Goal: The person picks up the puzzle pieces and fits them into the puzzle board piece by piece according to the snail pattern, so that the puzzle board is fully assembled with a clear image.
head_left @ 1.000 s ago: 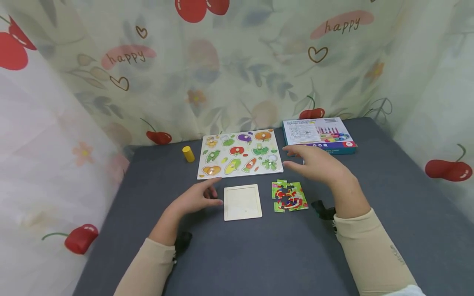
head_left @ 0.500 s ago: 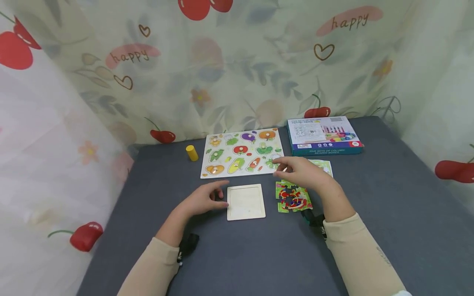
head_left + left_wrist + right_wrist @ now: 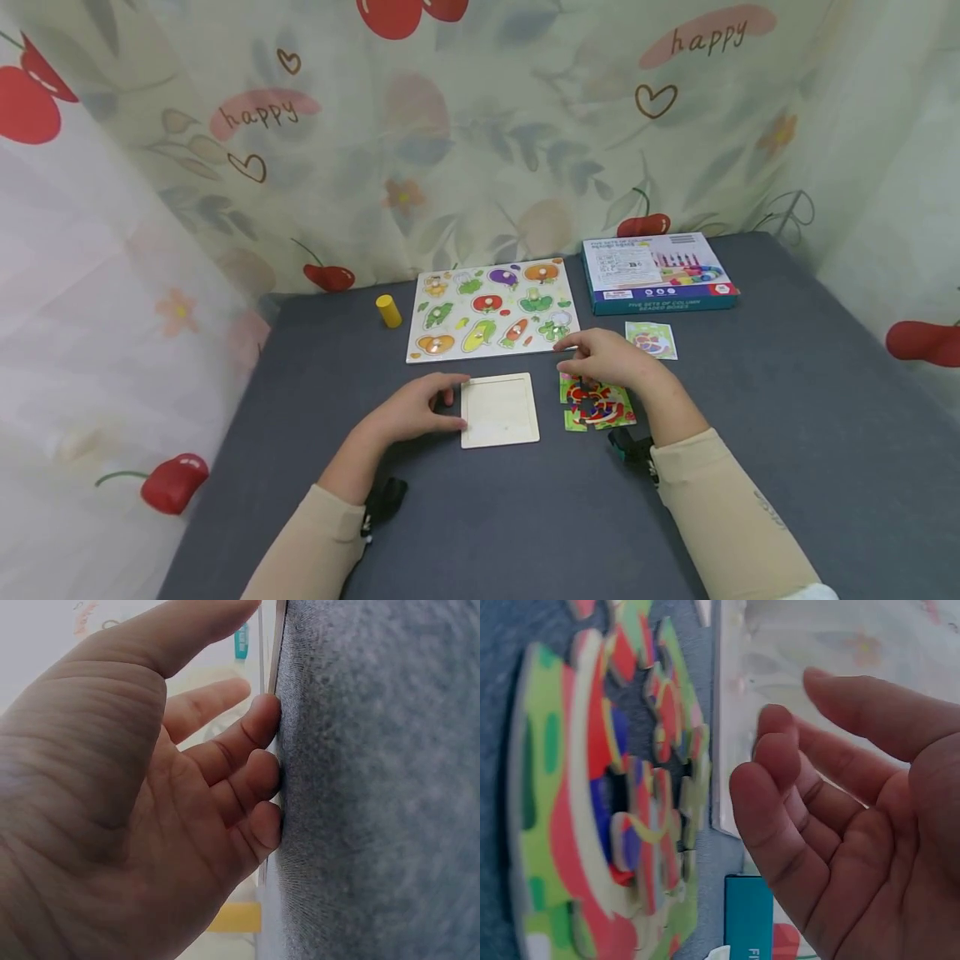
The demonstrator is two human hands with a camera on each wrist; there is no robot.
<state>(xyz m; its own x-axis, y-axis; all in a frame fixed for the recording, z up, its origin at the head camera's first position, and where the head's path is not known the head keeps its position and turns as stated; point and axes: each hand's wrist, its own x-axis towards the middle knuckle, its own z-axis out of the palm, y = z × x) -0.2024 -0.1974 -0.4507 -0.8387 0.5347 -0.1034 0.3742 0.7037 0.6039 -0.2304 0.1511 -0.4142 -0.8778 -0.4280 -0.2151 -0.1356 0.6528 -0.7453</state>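
My left hand [image 3: 420,408] rests at the left edge of a square, pale wooden puzzle tray [image 3: 498,412], with index finger and thumb reaching its rim. In the left wrist view, this hand's other fingers [image 3: 262,776] lie relaxed against the grey cloth. A partly joined jigsaw puzzle [image 3: 603,408], green with red and blue, lies to the right of the tray. Just over its far edge is my right hand [image 3: 611,358], fingers loosely bent and holding nothing. The right wrist view shows gaps between the jigsaw pieces [image 3: 547,802], which lie beside the fingers.
Behind the tray lies a white vegetable knob-puzzle board [image 3: 459,304]. A yellow cylinder [image 3: 388,311] stands left of it. At the back right is a bead-set box [image 3: 660,302], with a small picture card [image 3: 651,340] in front. A patterned curtain [image 3: 480,167] hangs behind the table.
My right hand has moved left and down from beside the box to the jigsaw's far edge, uncovering the picture card. My left hand has shifted slightly right, up to the tray's edge.
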